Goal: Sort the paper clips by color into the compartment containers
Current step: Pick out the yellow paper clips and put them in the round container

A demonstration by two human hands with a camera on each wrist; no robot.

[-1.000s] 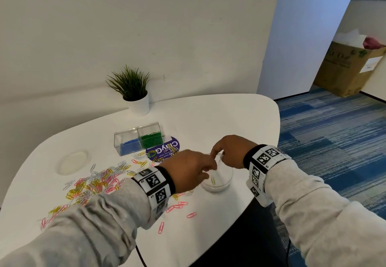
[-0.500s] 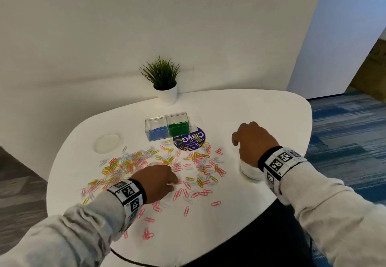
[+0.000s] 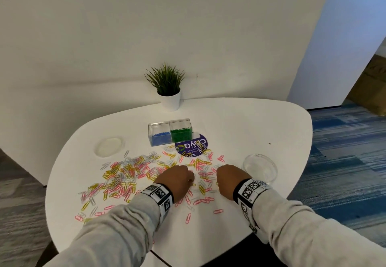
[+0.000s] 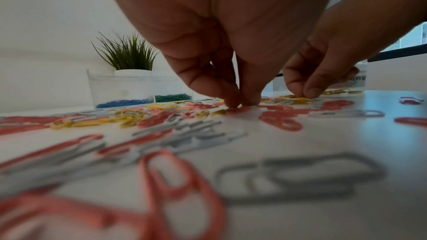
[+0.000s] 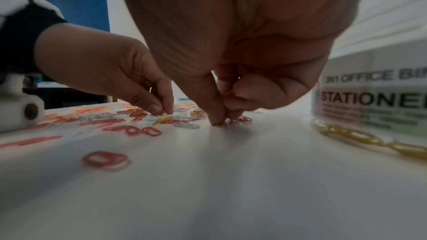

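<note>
- Left hand (image 3: 177,180): fingertips (image 4: 233,100) pressed together on a yellow paper clip (image 4: 227,110), just in front of the scattered heap of pink, yellow and white paper clips (image 3: 129,174).
- Right hand (image 3: 228,180): thumb and forefinger pinch a yellow clip (image 5: 218,126) at the heap's right edge.
- Round clear plastic tub (image 3: 260,167): right of the heap, holding yellow clips.
- Clear two-compartment box (image 3: 170,134): behind the heap, holding blue and green clips.
- White table (image 3: 250,124): bears the heap.
</note>
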